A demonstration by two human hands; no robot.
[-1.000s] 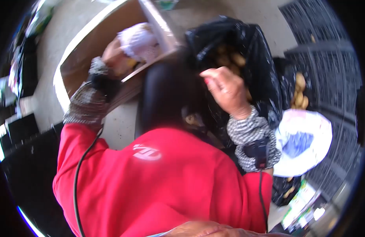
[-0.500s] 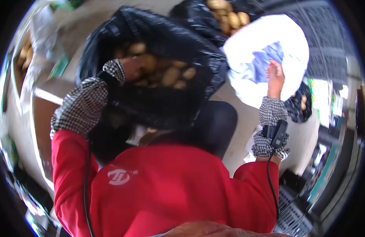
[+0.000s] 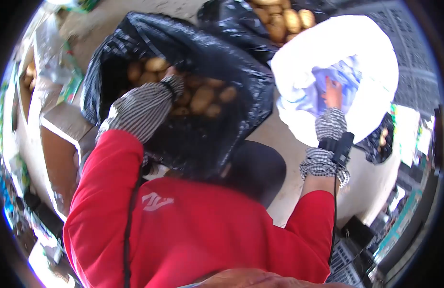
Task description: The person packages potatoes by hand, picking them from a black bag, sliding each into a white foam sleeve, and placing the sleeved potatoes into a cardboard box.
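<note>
A large black plastic bag (image 3: 217,144) lies wide open in front of me, with several potatoes (image 3: 203,99) inside. My left hand (image 3: 172,73) reaches in among them; its fingers are mostly hidden behind the wrist and checked sleeve cover, so their grip does not show. On the right stands a white bag (image 3: 375,53) with its mouth open and a bluish inside. My right hand (image 3: 333,93) is in that mouth, fingers apart, with nothing visible in it.
A second black bag (image 3: 231,24) holds more potatoes (image 3: 292,20) at the top. A smaller black bag (image 3: 379,152) sits beyond the white bag. On the left are a cardboard box (image 3: 61,153) and clear plastic wrap (image 3: 49,43). Grey crates (image 3: 404,53) stand at the right.
My left hand has moved right across the potatoes in the black bag. My right hand now sits within the white bag's mouth, which shows wider.
</note>
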